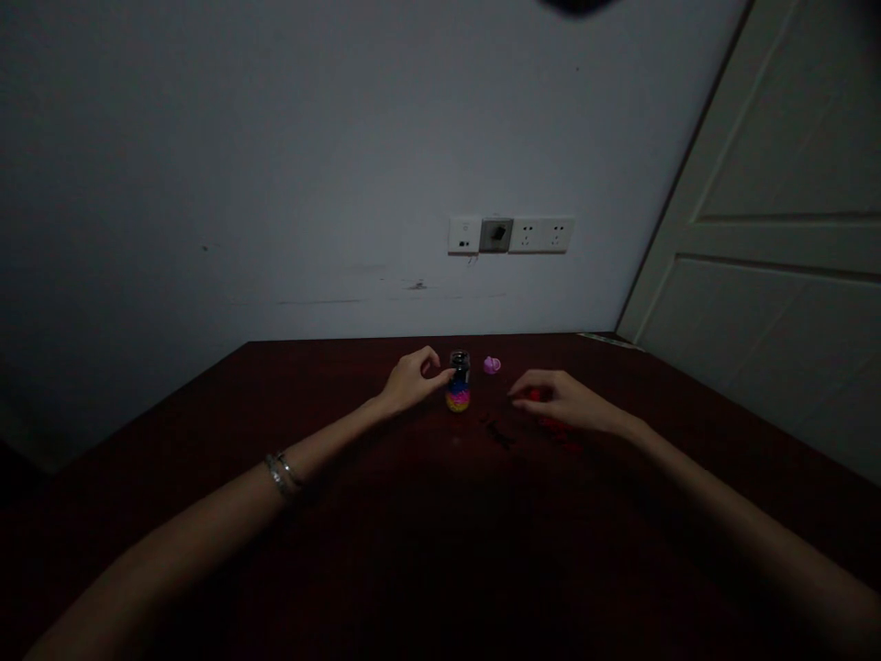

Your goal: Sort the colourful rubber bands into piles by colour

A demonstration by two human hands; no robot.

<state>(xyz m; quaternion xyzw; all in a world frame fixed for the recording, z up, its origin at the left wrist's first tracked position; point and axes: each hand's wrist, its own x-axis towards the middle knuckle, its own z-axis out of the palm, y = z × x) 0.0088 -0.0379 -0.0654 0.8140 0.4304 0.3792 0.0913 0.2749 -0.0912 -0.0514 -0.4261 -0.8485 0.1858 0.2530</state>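
A small clear glass jar (458, 386) stands upright on the dark red table, with yellow, pink and blue bits layered inside. At its left side is my left hand (411, 378), fingers curved and apart, its thumb tip at the glass. My right hand (554, 402) hovers low to the right of the jar, thumb and fingers bent with a gap between them. Close under it lie red pieces (561, 431), partly hidden by the hand. Some small dark pieces (499, 434) are scattered between the jar and my right hand. Dim light blurs the fine detail.
Behind the jar, to its right, lies a small pink-purple piece with a loop (491, 365). The table (330, 395) meets a pale wall carrying a row of switches and sockets (510, 235). A panelled door (771, 275) stands at the right.
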